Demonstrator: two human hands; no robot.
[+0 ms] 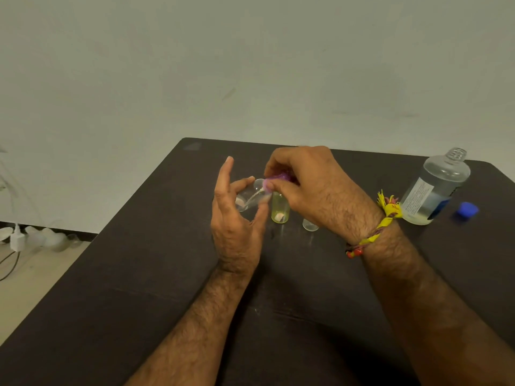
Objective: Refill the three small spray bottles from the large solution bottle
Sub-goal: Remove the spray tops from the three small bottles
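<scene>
My left hand holds a small clear spray bottle, tilted on its side above the dark table. My right hand pinches the bottle's purple spray cap at the neck. A thin tube runs from the cap into the bottle. A small yellow-green bottle stands upright just behind my hands, without a cap. A third small clear bottle stands to its right, mostly hidden by my right wrist. The large clear solution bottle stands uncapped at the right, partly filled. Its blue cap lies beside it.
The table's left edge runs diagonally; beyond it lies a light floor with a white plug, cables and pale plastic items along the wall. A plain wall stands behind the table's far edge.
</scene>
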